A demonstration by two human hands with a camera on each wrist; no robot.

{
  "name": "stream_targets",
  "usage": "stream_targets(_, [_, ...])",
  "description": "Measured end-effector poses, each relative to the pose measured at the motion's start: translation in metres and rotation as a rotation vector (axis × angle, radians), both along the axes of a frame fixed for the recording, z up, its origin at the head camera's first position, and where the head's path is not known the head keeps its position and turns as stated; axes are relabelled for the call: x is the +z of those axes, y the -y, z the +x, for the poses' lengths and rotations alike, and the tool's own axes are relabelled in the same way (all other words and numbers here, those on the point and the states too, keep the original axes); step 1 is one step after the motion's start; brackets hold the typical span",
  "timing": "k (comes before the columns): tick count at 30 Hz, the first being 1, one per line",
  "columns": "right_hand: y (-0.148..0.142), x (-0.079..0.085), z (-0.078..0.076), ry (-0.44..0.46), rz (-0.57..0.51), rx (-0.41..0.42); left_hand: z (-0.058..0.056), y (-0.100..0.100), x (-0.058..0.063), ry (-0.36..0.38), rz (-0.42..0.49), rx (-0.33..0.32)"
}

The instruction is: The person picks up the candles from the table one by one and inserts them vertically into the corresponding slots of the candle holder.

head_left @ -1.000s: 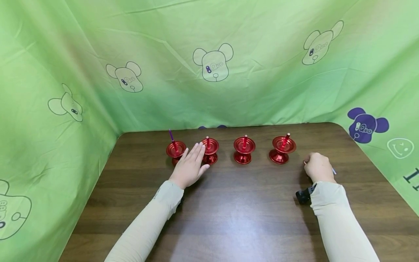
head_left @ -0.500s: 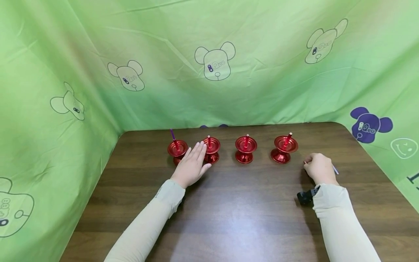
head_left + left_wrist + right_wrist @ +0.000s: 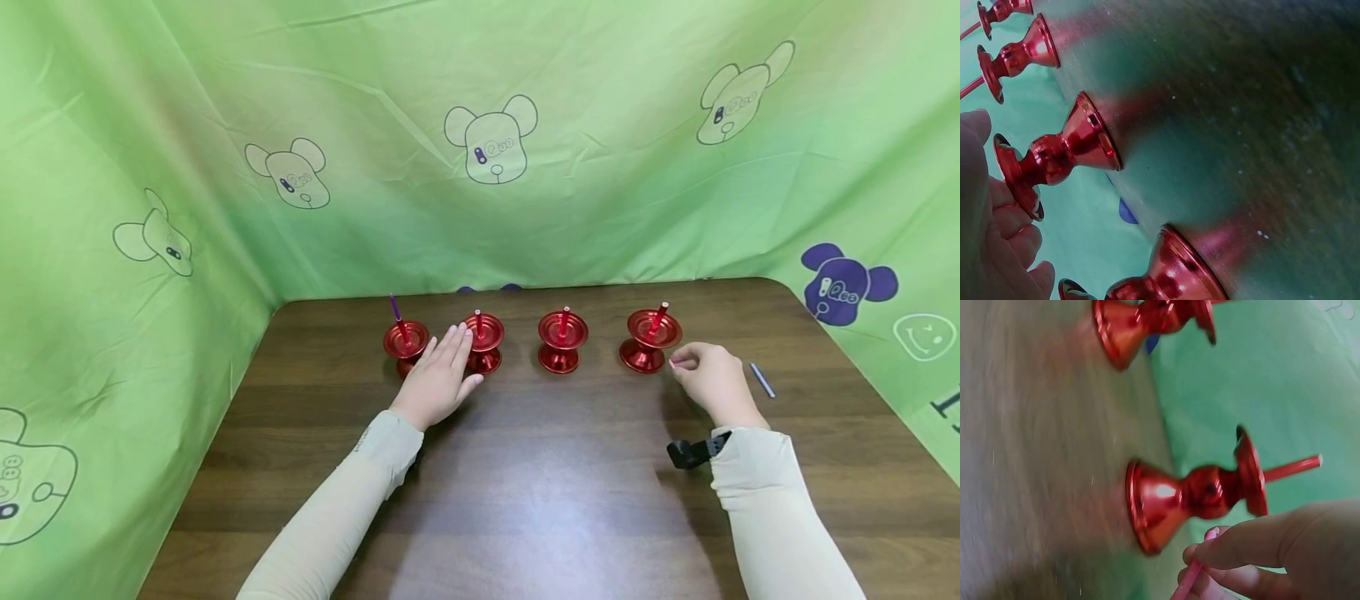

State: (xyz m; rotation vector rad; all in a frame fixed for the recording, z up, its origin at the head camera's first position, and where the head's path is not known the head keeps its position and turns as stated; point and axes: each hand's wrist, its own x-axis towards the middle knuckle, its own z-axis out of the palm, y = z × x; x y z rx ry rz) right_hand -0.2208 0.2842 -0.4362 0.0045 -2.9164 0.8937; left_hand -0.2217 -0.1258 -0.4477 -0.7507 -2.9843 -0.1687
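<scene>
Several red metal candle holders stand in a row on the table, each a dished cup on a flared foot with an upright red tube. From the leftmost holder (image 3: 406, 340) rises a thin purple stick (image 3: 395, 308). My left hand (image 3: 438, 383) stretches its fingers over the near side of the second holder (image 3: 487, 332), fingertips at its cup. The third holder (image 3: 562, 330) stands between my hands. Just right of the rightmost holder (image 3: 651, 328), my right hand (image 3: 716, 383) pinches a thin pink stick (image 3: 1190, 578) between thumb and fingers; the head view shows only its tip.
A pale blue stick (image 3: 762, 380) lies on the brown wooden table (image 3: 525, 483), right of my right hand. Green printed cloth (image 3: 390, 225) hangs behind the table and along both sides. A black wrist camera (image 3: 693, 452) sits at my right cuff.
My right hand has moved left and slightly up toward the rightmost holder with the pink stick, uncovering the pale blue stick. My left hand stays in place.
</scene>
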Motion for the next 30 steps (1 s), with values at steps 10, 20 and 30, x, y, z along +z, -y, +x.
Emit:
stream_targets(10, [0.027,0.012,0.011,0.011,-0.13,0.051,0.001,0.0,0.001,0.001,-0.009,-0.002])
stream_targets(20, [0.047,0.014,0.013,0.064,-0.415,0.14,0.0,0.001,0.0,-0.016,0.0,-0.007])
stream_targets(30, [0.058,0.009,0.014,0.016,-0.542,0.172,0.001,0.0,0.0,-0.009,-0.006,-0.003])
